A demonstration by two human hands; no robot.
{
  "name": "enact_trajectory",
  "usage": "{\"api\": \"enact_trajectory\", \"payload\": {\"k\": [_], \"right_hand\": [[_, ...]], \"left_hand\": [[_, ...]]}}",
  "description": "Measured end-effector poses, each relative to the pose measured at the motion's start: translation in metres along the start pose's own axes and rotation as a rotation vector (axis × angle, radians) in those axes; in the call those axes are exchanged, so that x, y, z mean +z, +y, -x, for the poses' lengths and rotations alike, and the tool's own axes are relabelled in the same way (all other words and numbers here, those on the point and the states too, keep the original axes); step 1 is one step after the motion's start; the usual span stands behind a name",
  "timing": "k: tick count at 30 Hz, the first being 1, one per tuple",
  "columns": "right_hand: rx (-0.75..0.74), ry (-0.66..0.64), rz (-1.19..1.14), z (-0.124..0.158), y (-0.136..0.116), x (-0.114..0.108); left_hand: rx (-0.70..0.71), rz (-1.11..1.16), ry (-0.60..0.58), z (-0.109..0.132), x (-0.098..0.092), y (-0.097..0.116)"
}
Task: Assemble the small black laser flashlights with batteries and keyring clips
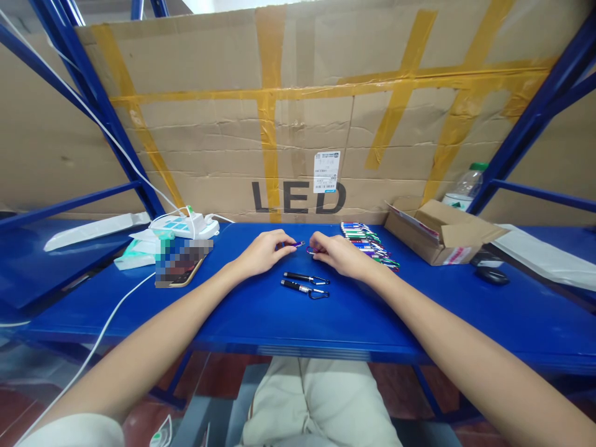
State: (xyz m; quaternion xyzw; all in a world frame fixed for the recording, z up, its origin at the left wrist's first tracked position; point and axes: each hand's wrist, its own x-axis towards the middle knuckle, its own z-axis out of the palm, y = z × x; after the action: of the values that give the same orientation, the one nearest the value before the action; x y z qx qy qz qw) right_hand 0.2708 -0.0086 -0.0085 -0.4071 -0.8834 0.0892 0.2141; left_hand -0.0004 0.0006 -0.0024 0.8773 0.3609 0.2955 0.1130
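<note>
My left hand (pixel 266 251) is closed on a small purple penlight (pixel 297 244), whose metal tip points right. A short gap away, my right hand (pixel 339 253) pinches a purple carabiner clip (pixel 310 250). Just in front of both hands, two black penlights (pixel 298 277) with black carabiner clips (pixel 319 294) lie side by side on the blue table (pixel 261 323). Beyond my right hand is a row of several penlights (pixel 356 234) in mixed colours with clips at their right ends; my hand hides part of the row.
At the right stand an open cardboard box (pixel 437 239), a black mouse (pixel 492 275) and a bottle (pixel 465 186). A phone (pixel 186 270), a green-white packet (pixel 139 251) and a power strip (pixel 186 225) lie left. A large cardboard panel (pixel 209 136) rises behind the table.
</note>
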Motion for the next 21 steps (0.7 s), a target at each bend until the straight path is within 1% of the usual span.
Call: {"api": "enact_trajectory", "payload": {"k": [6, 13, 17, 21], "right_hand": [[-0.025, 0.039, -0.032, -0.0033, 0.0069, 0.0002], [-0.022, 0.091, -0.03, -0.0061, 0.0071, -0.0024], [0.015, 0.115, -0.14, -0.0075, 0.0082, -0.0011], [0.082, 0.104, -0.297, -0.008, 0.0095, 0.0009]], "left_hand": [[-0.003, 0.022, -0.009, 0.0004, -0.0001, 0.0015], [0.025, 0.06, -0.043, 0.0005, -0.0014, 0.0044], [0.036, 0.062, -0.038, 0.0005, -0.0021, 0.0049], [0.05, 0.084, -0.073, 0.0004, -0.0019, 0.0037]]}}
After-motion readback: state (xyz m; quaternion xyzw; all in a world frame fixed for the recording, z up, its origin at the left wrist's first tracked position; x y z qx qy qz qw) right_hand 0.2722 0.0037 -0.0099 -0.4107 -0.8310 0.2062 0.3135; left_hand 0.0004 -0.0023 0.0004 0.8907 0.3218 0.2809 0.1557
